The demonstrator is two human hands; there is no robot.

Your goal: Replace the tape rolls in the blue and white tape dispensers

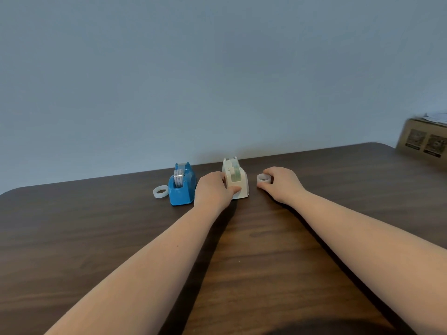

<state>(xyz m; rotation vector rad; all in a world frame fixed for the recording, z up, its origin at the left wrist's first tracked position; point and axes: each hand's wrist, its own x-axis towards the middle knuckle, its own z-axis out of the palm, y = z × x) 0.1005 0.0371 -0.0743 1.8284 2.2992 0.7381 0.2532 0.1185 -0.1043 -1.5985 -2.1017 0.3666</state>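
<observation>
A blue tape dispenser (182,187) with a printed roll in it stands on the dark wooden table (121,238). A loose clear tape roll (160,191) lies flat just left of it. To its right stands a white tape dispenser (238,181) holding a greenish roll. My left hand (214,189) grips the white dispenser's left side, thumb across its front. My right hand (281,183) rests on the table to the right, fingers closed around a second clear tape roll (263,178).
A brown cardboard box (423,141) with papers on top sits at the table's far right corner. A plain grey wall runs behind the table's far edge, close behind both dispensers.
</observation>
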